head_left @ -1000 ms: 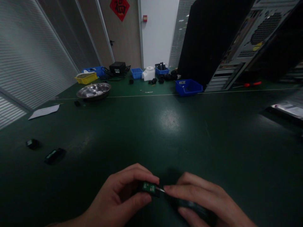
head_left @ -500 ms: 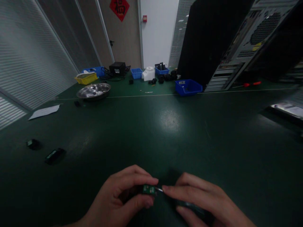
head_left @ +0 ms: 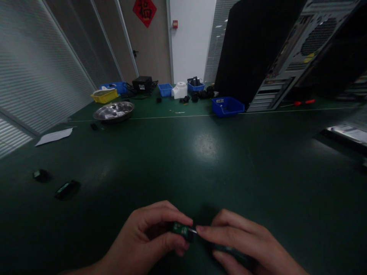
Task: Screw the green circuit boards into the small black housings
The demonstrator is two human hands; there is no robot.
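Observation:
Between thumb and fingers, my left hand (head_left: 155,233) holds a small black part with a green circuit board (head_left: 180,228) facing up. My right hand (head_left: 243,236) grips a dark-handled tool (head_left: 233,252) with a thin metal shaft. The shaft's tip meets the right end of the part, and my right index finger lies along the shaft. Whether the tip is inside the part or only against it cannot be made out.
Two small black pieces (head_left: 67,189) (head_left: 40,175) lie at the left. Farther back are a metal bowl (head_left: 114,110), a blue bin (head_left: 228,107), a yellow tray (head_left: 105,96) and a white device (head_left: 180,90). A computer case (head_left: 258,53) stands at the back right.
The small part in my left hand has tilted slightly, its right end now lower. Both hands keep nearly the same place and grip.

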